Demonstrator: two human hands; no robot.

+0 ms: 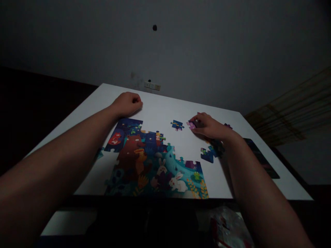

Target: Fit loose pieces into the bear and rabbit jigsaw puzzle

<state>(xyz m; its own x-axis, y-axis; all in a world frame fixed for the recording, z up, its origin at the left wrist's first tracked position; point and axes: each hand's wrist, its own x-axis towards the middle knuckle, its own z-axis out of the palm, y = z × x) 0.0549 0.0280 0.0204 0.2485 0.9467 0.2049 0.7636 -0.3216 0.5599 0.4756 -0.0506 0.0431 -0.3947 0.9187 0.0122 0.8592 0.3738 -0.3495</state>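
A partly joined jigsaw puzzle (144,168) with a bear, rabbits and a fox-like animal lies along the table's front edge. My left hand (128,104) rests curled on the table just beyond its upper left corner; whether anything is inside the fingers is hidden. On the right, my right hand (207,125) pinches a pink and purple puzzle piece (191,125) between thumb and fingers, at the tabletop. Left of that piece lies a loose blue puzzle piece (177,125). Nearer me, under my right wrist, is another dark blue puzzle piece (207,155) beside several partly covered ones.
The white table (160,106) stands by a grey wall with a socket panel (152,85). A dark flat rectangular item (262,158) lies at the table's right. A clear plastic bag (230,227) sits below the front edge. A puzzle piece (99,153) shows beside my left forearm.
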